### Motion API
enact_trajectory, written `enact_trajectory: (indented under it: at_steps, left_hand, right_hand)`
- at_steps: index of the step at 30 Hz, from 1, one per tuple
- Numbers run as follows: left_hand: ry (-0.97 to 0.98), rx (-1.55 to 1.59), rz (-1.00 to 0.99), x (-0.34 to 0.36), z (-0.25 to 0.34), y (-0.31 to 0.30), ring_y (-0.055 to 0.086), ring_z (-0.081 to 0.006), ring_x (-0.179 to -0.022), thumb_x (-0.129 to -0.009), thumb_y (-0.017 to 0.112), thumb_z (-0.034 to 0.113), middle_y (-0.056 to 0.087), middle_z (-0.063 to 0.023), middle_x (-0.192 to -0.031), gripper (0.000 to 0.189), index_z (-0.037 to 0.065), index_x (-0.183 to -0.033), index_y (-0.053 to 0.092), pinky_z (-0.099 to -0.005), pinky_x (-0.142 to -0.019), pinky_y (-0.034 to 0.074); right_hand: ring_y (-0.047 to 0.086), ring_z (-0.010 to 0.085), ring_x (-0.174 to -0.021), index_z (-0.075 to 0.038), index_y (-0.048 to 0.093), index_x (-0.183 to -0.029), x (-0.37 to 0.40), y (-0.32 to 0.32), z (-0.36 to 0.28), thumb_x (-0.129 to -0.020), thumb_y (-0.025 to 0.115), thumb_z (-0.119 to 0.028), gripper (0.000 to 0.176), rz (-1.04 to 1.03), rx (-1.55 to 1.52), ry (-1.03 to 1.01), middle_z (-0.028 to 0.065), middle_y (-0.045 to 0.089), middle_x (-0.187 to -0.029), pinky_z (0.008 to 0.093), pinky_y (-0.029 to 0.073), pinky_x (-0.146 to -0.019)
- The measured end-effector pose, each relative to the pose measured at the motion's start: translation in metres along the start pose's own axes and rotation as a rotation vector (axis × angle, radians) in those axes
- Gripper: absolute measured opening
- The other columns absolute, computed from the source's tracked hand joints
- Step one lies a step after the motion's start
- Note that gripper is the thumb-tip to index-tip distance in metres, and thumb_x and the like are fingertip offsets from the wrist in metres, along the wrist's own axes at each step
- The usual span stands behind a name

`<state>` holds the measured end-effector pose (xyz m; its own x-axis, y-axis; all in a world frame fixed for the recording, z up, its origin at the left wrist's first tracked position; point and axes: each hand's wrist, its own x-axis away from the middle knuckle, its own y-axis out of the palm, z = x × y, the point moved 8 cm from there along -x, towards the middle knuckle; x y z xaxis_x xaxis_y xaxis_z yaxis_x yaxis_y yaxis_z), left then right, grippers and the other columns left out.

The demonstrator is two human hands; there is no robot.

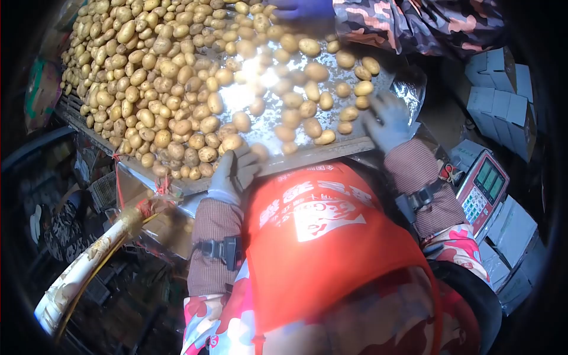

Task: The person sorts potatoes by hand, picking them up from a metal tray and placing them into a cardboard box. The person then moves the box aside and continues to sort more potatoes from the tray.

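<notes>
A large heap of potatoes (148, 77) covers the left of a metal-topped table (370, 144), with looser potatoes spread over its shiny middle and right. My left hand (236, 171), in a grey glove, rests at the near edge beside the heap, fingers apart and touching potatoes; nothing is gripped in it. My right hand (387, 121), also gloved, is at the table's right side next to a few loose potatoes. Its fingers are spread and somewhat blurred, with nothing visible in them.
Across the table, a co-worker's purple-gloved hand (302, 8) and camouflage sleeve (408, 23) reach in. A red scale (484, 189) stands at right, near stacked boxes (502, 109). A wrapped pole (89, 269) juts out at lower left.
</notes>
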<state>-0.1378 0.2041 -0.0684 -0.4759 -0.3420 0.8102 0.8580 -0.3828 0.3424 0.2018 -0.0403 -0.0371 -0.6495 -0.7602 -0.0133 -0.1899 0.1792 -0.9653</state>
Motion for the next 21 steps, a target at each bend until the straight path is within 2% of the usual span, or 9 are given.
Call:
enact_trajectory:
  at_steps: [1, 2, 4, 7, 11, 15, 17, 19, 21]
  left_hand:
    - [0.019, -0.035, 0.047, -0.008, -0.002, -0.003, 0.07, -0.026, -0.084, -0.107, 0.044, 0.046, 0.071, -0.0188, -0.117, 0.056, 0.0, -0.136, 0.056, -0.0309, -0.072, 0.057]
    - [-0.035, -0.099, 0.041, -0.017, -0.005, -0.01, 0.07, -0.026, -0.081, -0.108, 0.04, 0.047, 0.071, -0.0181, -0.114, 0.056, 0.001, -0.136, 0.057, -0.0295, -0.064, 0.055]
    - [-0.063, -0.118, 0.069, -0.023, -0.008, -0.014, 0.07, -0.0259, -0.081, -0.108, 0.04, 0.048, 0.072, -0.0181, -0.113, 0.057, 0.001, -0.135, 0.058, -0.0282, -0.06, 0.053]
    - [-0.078, -0.163, 0.13, -0.024, -0.006, -0.016, 0.07, -0.0274, -0.078, -0.107, 0.039, 0.05, 0.073, -0.0171, -0.112, 0.059, 0.002, -0.136, 0.058, -0.0313, -0.061, 0.054]
    - [-0.061, -0.106, 0.201, -0.013, -0.003, -0.006, 0.07, -0.0281, -0.075, -0.107, 0.039, 0.052, 0.074, -0.0161, -0.11, 0.059, 0.003, -0.135, 0.06, -0.0341, -0.061, 0.054]
    - [-0.083, -0.057, 0.201, -0.016, -0.003, -0.003, 0.069, -0.0264, -0.072, -0.108, 0.04, 0.051, 0.074, -0.0161, -0.105, 0.056, 0.004, -0.131, 0.061, -0.0349, -0.059, 0.053]
    - [-0.077, -0.038, 0.215, -0.012, -0.003, 0.001, 0.069, -0.0268, -0.072, -0.102, 0.048, 0.044, 0.074, -0.0148, -0.1, 0.048, 0.005, -0.126, 0.063, -0.0349, -0.056, 0.051]
    - [-0.107, -0.069, 0.201, -0.009, 0.004, 0.003, 0.073, -0.031, -0.079, -0.09, 0.065, 0.032, 0.073, -0.0148, -0.097, 0.041, 0.003, -0.12, 0.064, -0.0376, -0.059, 0.054]
    - [-0.11, -0.052, 0.211, -0.007, 0.006, 0.006, 0.073, -0.0341, -0.082, -0.091, 0.063, 0.033, 0.073, -0.0151, -0.1, 0.042, 0.003, -0.12, 0.063, -0.0418, -0.063, 0.055]
  right_hand:
    - [0.054, 0.0384, -0.127, -0.013, 0.064, -0.134, -0.011, -0.002, 0.02, -0.089, 0.065, -0.04, 0.053, -0.038, -0.031, 0.105, 0.0165, 0.062, -0.134, 0.0553, 0.039, -0.108]
    - [0.054, 0.0384, -0.126, -0.012, 0.063, -0.136, -0.03, -0.006, 0.027, -0.089, 0.064, -0.041, 0.054, 0.027, -0.025, 0.061, 0.0173, 0.062, -0.134, 0.0547, 0.04, -0.108]
    - [0.055, 0.0385, -0.125, -0.011, 0.06, -0.139, -0.072, -0.005, 0.037, -0.09, 0.064, -0.041, 0.058, 0.156, -0.027, -0.033, 0.0189, 0.061, -0.136, 0.0535, 0.041, -0.107]
    - [0.054, 0.0384, -0.126, -0.014, 0.059, -0.142, -0.128, 0.026, 0.008, -0.089, 0.064, -0.041, 0.059, 0.004, -0.036, 0.117, 0.0198, 0.059, -0.141, 0.0538, 0.042, -0.106]
    - [0.055, 0.0382, -0.125, -0.014, 0.061, -0.137, -0.1, 0.064, -0.068, -0.089, 0.064, -0.039, 0.055, 0.082, 0.151, -0.076, 0.0192, 0.061, -0.136, 0.0522, 0.043, -0.105]
    - [0.063, 0.0379, -0.11, -0.013, 0.068, -0.122, -0.077, 0.006, -0.058, -0.088, 0.065, -0.033, 0.04, -0.131, 0.098, -0.038, 0.0159, 0.067, -0.114, 0.0517, 0.049, -0.095]
    - [0.066, 0.0371, -0.102, -0.012, 0.071, -0.114, -0.091, -0.016, -0.081, -0.087, 0.066, -0.029, 0.032, -0.1, 0.049, -0.127, 0.014, 0.068, -0.104, 0.0512, 0.052, -0.088]
    - [0.068, 0.0361, -0.095, -0.012, 0.073, -0.106, -0.12, -0.022, -0.128, -0.085, 0.068, -0.024, 0.024, 0.142, -0.156, -0.469, 0.0126, 0.068, -0.097, 0.0507, 0.053, -0.081]
    - [0.069, 0.0341, -0.098, -0.012, 0.073, -0.105, -0.16, 0.03, -0.167, -0.085, 0.069, -0.021, 0.022, 0.025, -0.203, -0.485, 0.0127, 0.069, -0.102, 0.0478, 0.055, -0.08]
